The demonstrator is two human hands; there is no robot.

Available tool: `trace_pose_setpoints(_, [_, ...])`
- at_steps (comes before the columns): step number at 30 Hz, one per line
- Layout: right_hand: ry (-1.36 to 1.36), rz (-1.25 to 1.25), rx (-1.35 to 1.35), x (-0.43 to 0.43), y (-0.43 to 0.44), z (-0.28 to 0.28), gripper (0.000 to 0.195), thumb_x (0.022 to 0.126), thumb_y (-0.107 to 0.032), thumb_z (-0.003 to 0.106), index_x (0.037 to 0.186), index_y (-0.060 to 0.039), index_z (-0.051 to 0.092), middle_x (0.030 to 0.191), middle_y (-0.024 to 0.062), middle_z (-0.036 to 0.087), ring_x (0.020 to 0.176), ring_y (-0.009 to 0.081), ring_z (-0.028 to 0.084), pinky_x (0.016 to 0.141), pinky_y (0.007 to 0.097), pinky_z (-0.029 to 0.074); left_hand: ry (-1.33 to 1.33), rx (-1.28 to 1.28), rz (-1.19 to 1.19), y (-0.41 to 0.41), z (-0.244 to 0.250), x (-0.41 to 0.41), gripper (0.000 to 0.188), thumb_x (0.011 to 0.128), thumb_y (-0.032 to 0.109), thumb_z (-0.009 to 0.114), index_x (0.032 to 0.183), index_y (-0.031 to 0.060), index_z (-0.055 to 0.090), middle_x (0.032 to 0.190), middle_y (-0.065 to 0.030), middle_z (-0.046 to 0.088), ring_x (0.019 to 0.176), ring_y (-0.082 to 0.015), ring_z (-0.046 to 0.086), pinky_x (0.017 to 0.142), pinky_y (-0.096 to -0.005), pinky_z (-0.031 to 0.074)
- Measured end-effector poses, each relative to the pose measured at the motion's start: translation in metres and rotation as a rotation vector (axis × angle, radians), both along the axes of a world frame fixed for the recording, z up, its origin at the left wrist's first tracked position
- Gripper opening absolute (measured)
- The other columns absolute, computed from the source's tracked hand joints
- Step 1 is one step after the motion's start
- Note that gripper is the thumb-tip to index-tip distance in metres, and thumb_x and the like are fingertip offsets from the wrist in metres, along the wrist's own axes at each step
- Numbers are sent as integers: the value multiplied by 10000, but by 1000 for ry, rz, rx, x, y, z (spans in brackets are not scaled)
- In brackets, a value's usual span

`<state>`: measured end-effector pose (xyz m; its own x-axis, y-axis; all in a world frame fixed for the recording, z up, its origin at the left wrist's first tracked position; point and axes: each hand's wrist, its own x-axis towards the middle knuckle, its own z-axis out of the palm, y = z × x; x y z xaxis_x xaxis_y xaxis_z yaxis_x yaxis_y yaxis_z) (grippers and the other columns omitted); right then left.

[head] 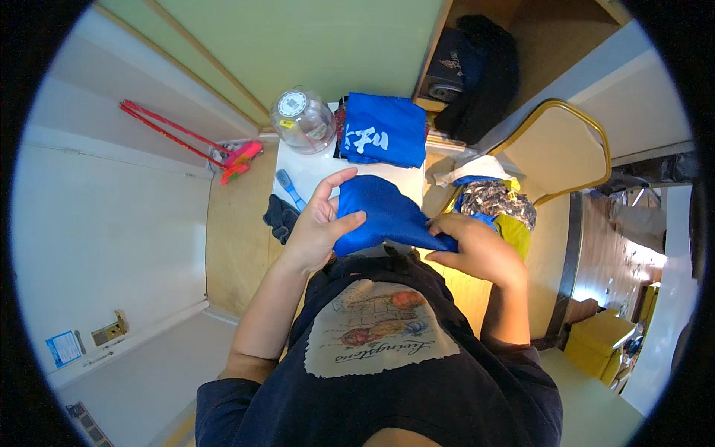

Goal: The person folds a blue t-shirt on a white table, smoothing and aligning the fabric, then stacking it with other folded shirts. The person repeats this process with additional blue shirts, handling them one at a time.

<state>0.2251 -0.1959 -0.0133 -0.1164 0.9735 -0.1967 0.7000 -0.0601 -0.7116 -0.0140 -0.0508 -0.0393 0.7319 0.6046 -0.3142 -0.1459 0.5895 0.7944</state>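
Observation:
A blue cloth is stretched between my two hands, close in front of my body. My left hand grips its left part, the thumb on top of the fabric. On the other side, my right hand pinches the bunched right end between thumb and fingers. Beyond the cloth, a folded blue cloth with white lettering lies on top of a stack on a small white table. An upturned clear plastic jar stands beside the stack, to its left. A blue brush lies on the table's left part.
A chair with a gold frame stands at the right, with a pile of clothes on it. Dark cloth hangs at the table's left edge. A pink broom leans in the left corner. A yellow box is at the far right.

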Motion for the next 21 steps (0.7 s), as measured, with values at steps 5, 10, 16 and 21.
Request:
trace_pose_setpoints(5, [105, -13, 215, -34, 10, -11, 811, 733, -303, 811, 1407, -42, 442, 1261, 244, 581, 1118, 399, 587, 970, 439, 456, 146, 63, -27, -13, -3, -2, 632, 899, -48, 626, 1453, 46, 337, 1100, -129, 671, 947, -143, 666, 826, -282, 557])
trace_pose_setpoints(10, [203, -145, 110, -82, 21, -36, 869, 767, -14, 687, 1521, -92, 262, 1179, 292, 597, 1011, 442, 616, 874, 464, 498, 189, -64, -4, -13, 6, -3, 595, 921, -9, 620, 1447, 40, 345, 1003, -105, 689, 846, -125, 676, 757, -259, 566])
trace_pose_setpoints(16, [245, -89, 187, -88, 21, -50, 763, 802, 3, 625, 1495, -112, 330, 1043, 256, 653, 879, 441, 642, 790, 467, 514, 254, -142, 55, -6, 6, -21, 574, 951, 65, 617, 1448, 31, 332, 974, -85, 659, 835, -105, 652, 700, -228, 552])
trace_pose_setpoints(21, [350, -168, 29, -83, 20, -50, 552, 820, -69, 607, 1363, -103, 515, 1026, 237, 666, 905, 428, 643, 803, 456, 511, 401, 32, -1, -6, 2, -39, 735, 896, 103, 705, 1491, 63, 275, 1071, -58, 648, 899, -134, 647, 821, -276, 518])
